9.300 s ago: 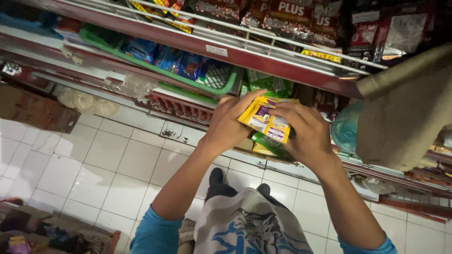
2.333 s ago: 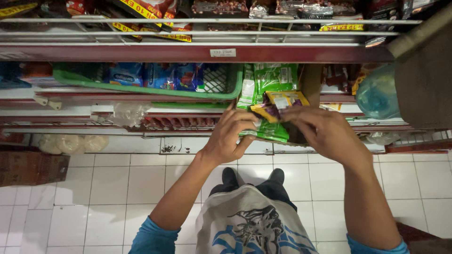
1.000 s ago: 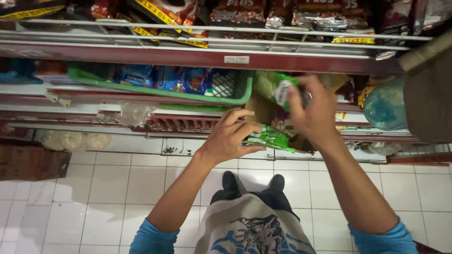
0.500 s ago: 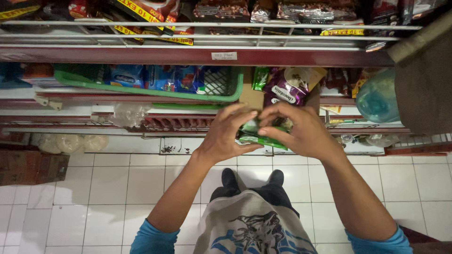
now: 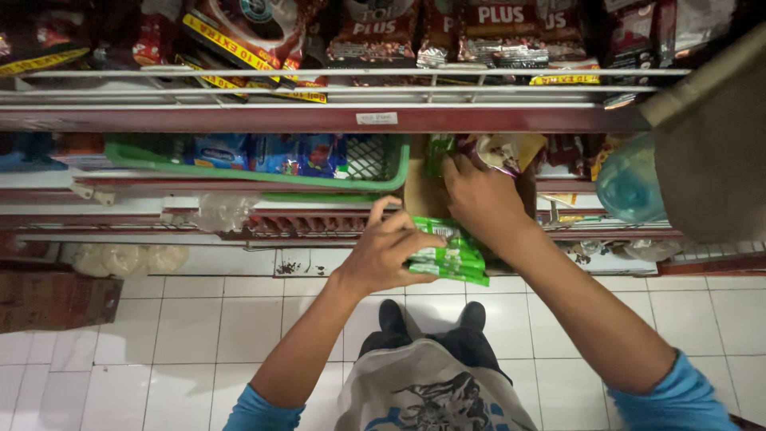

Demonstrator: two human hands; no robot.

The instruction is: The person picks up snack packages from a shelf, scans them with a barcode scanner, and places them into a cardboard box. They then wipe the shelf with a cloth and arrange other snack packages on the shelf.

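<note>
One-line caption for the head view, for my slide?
Left hand holds green sachets; right hand reaches into the shelf box.

A flat bundle of green sachets (image 5: 448, 254) lies almost level, its glossy faces up, pinched at its left end by the thumb and fingers of the left hand (image 5: 383, 254); its right end juts free just below the shelf's lower edge. It sits below and slightly right of the green basket (image 5: 351, 182). The right hand (image 5: 481, 199) is just right of that basket, palm down, fingers curled on a purple-and-cream packet (image 5: 499, 152) that stands tilted in the shelf. Another green packet (image 5: 436, 153) stands upright between the basket's right end and that hand.
</note>
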